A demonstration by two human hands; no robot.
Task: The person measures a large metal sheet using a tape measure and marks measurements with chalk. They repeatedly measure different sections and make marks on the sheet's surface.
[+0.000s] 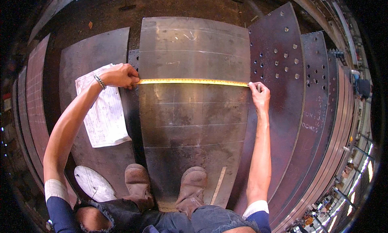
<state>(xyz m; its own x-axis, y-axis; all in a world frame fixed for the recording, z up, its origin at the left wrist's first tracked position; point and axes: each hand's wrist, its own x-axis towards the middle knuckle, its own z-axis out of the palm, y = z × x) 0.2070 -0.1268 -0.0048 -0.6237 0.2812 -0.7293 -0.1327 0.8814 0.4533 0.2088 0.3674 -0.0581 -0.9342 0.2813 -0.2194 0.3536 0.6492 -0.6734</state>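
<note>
A yellow measuring tape [194, 81] stretches straight across a large tapered steel plate [194, 124] that lies flat in front of me. My left hand [121, 75], with a bracelet on its wrist, pinches the tape at the plate's left edge. At the plate's right edge my right hand [260, 93] presses the other end of the tape down, together with a small pale object I cannot make out. Several scribed lines cross the plate. My two brown boots [165, 182] stand on its near end.
A white sheet of paper [103, 112] with handwriting lies on a dark plate to the left. Steel plates with drilled holes [279, 59] are stacked on the right. A metal ruler [218, 185] lies by my right boot, a round metal disc [93, 183] at lower left.
</note>
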